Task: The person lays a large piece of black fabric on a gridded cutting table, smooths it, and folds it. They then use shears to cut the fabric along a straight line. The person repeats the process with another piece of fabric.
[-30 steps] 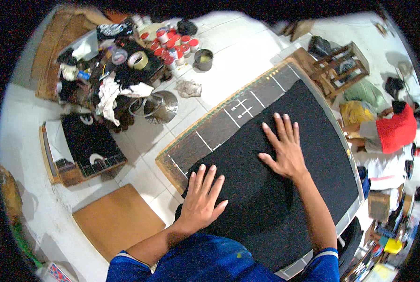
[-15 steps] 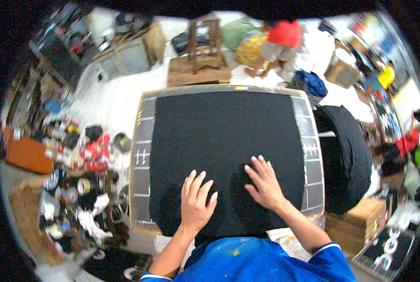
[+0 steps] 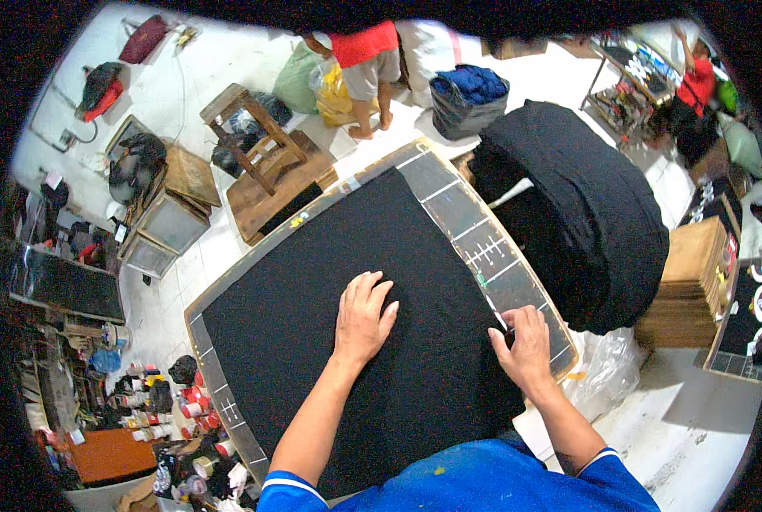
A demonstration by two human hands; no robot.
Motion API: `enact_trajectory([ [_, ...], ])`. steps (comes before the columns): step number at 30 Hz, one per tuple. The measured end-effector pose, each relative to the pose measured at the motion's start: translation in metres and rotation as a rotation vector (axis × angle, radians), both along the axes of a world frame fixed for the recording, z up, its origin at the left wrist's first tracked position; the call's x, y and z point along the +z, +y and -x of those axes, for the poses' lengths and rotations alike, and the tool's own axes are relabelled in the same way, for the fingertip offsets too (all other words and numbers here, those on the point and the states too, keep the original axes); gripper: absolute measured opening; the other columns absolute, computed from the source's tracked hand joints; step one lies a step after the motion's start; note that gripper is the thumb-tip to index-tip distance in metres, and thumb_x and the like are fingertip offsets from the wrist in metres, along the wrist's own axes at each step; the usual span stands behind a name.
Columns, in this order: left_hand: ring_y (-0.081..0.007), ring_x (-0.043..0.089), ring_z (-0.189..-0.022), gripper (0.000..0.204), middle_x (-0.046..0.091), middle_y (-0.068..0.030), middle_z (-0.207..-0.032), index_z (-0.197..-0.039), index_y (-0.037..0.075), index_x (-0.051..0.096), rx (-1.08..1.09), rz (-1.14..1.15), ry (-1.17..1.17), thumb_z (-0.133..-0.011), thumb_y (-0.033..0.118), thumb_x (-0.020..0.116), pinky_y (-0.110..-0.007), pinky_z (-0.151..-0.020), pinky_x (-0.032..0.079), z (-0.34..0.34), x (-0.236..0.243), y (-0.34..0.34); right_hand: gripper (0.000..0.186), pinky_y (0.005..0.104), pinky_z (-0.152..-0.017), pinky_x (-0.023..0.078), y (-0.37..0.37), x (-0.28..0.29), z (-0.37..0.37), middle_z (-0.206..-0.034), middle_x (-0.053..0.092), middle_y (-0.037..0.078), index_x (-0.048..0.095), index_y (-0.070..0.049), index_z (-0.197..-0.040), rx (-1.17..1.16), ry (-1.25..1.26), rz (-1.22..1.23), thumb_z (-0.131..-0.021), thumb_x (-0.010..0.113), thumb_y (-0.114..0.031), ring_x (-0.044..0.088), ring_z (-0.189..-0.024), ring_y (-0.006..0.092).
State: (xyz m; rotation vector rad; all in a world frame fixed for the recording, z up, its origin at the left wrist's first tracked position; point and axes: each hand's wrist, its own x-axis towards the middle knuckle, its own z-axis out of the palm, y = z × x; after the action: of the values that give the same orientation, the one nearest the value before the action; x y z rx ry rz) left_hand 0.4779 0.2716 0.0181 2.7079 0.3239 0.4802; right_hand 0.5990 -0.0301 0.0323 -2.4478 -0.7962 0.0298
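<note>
A black cloth (image 3: pixel 338 341) lies spread flat over a slanted bench (image 3: pixel 475 230) whose grey border, marked with white lines and small crosses, shows along the upper right and lower left edges. The left hand (image 3: pixel 362 317) rests palm down near the middle of the cloth, fingers stretched out and slightly apart — open and pressing on the fabric, holding nothing. The right hand (image 3: pixel 521 341) sits at the cloth's right edge, just where it meets the marked border; its fingers are curled together and pinch the edge of the cloth there. Both forearms come up from the lower edge, out of blue sleeves with a white stripe. To the right of the bench, just beside it, a large heap of black fabric (image 3: pixel 585 213) is draped in a rounded mound, and beyond that stands a stack of brown boards (image 3: pixel 692 277). Past the far corner of the bench a wooden stool (image 3: pixel 253 136) stands on the pale tiled floor, with another person in a red top (image 3: pixel 364 51) standing farther back — near a dark bag stuffed with blue cloth (image 3: pixel 470 94). On the floor at lower left sits a clutter of small red-and-white pots (image 3: pixel 180 405).
</note>
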Motion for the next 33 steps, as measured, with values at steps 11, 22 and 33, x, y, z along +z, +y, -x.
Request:
enact_trajectory([
  [11,-0.0481,0.016,-0.168,0.078,0.024,-0.0219,-0.181,-0.171,0.004,0.035,-0.208,-0.116,0.262,-0.106,0.039,0.061,-0.066,-0.135,0.012,-0.043,-0.010,-0.064,0.017,0.0586,-0.077,0.058,0.014,0.005,-0.022,-0.089,0.074,0.024,0.064,-0.001,-0.088,0.043,0.360,0.078,-0.087,0.073,-0.016,0.073,-0.081,0.0474],
  [22,-0.0487,0.013,-0.169,0.078,0.022,-0.0178,-0.183,-0.173,0.006,0.032,-0.297,-0.259,0.310,-0.106,0.038,0.058,-0.068,-0.135,0.011,-0.096,-0.012,-0.055,0.024,0.0576,-0.087,0.059,0.083,-0.017,-0.077,-0.102,0.078,0.022,0.063,-0.006,-0.116,-0.004,0.396,-0.354,-0.094,0.071,-0.014,0.075,-0.096,0.0484],
  [33,-0.0482,0.013,-0.169,0.080,0.026,-0.0172,-0.182,-0.168,0.009,0.043,-0.544,-0.254,0.321,-0.100,0.045,0.066,-0.069,-0.134,0.009,-0.044,-0.003,-0.127,0.018,0.0510,-0.082,0.059,-0.048,0.001,0.020,-0.106,0.074,0.017,0.066,-0.007,-0.108,-0.048,0.307,-0.184,-0.094,0.077,-0.010,0.073,-0.095,0.0416],
])
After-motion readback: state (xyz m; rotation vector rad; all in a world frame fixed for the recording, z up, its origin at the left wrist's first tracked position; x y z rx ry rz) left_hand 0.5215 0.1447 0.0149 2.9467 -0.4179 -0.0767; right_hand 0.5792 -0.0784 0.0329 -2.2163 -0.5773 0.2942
